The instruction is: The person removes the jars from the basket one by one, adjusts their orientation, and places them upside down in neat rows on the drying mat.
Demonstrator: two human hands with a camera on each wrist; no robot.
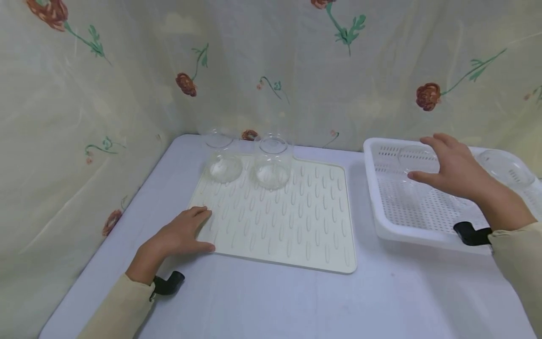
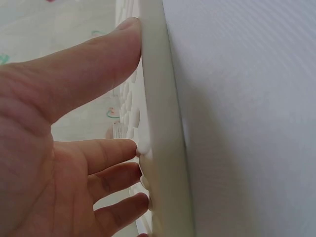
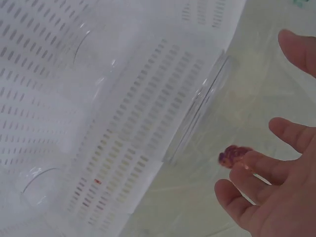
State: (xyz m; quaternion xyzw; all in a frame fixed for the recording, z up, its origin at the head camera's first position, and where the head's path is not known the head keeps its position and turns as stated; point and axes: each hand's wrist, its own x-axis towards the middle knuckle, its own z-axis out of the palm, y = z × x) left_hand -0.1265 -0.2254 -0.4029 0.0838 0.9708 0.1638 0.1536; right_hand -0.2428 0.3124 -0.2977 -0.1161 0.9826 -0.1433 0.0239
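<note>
My left hand [image 1: 179,235] rests at the left front corner of a cream ribbed drying mat [image 1: 275,230], fingers loosely spread. In the left wrist view, its fingertips touch the raised ridges beside the mat's edge [image 2: 165,148]. Two clear glass jars [image 1: 225,165] [image 1: 273,169] stand on the mat's far left part. Over a white perforated plastic basket [image 1: 419,234] hovers my right hand [image 1: 459,172], thumb and fingers apart and holding nothing. It is nearest to a clear glass [image 1: 412,160] inside the basket, partly hidden by the hand. Another clear glass [image 1: 506,168] stands farther right.
A white cloth [image 1: 288,301] covers the table. Floral curtains [image 1: 271,61] hang close behind the table and along its left side. The basket's raised rim stands right of the mat, with a strip of table between them.
</note>
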